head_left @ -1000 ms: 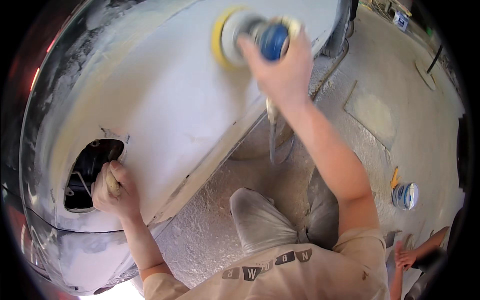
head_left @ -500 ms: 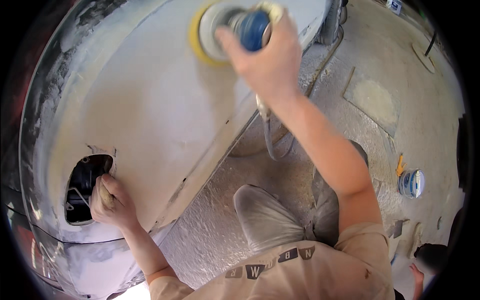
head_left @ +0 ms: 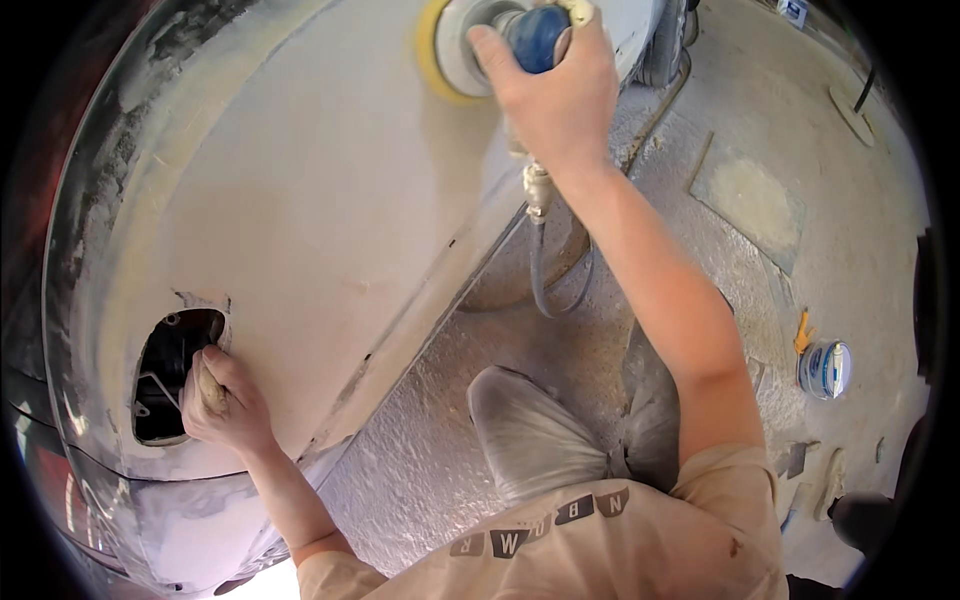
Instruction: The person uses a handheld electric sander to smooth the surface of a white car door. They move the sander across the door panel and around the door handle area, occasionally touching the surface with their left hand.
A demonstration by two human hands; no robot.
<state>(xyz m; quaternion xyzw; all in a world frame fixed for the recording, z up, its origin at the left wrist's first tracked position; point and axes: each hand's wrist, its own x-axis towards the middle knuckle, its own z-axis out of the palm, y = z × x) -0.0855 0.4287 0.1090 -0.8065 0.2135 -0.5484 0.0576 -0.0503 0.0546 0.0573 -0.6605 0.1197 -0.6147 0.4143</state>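
A car body panel (head_left: 300,220), coated in smooth pale filler with dark bare edges, fills the left and middle. My right hand (head_left: 555,105) grips an air sander (head_left: 540,38) with a blue top, grey body and yellow-edged round pad. The pad is against the panel near the top of the view. A hose fitting (head_left: 537,190) hangs below my wrist. My left hand (head_left: 228,400) is closed at the rim of a dark opening (head_left: 170,345) in the panel, its fingertips hidden inside. A pale patch shows on that hand; I cannot tell what it is.
A grey air hose (head_left: 540,275) loops down beside the panel's lower edge. On the dusty floor to the right stand a white-and-blue tub (head_left: 825,370) and an orange thing (head_left: 803,332) beside it. A flat board (head_left: 750,205) lies farther off. A tyre (head_left: 660,50) shows at the top.
My right hand has moved the sander up and to the right across the panel. The hose fitting shows more fully. My left hand stays at the opening.
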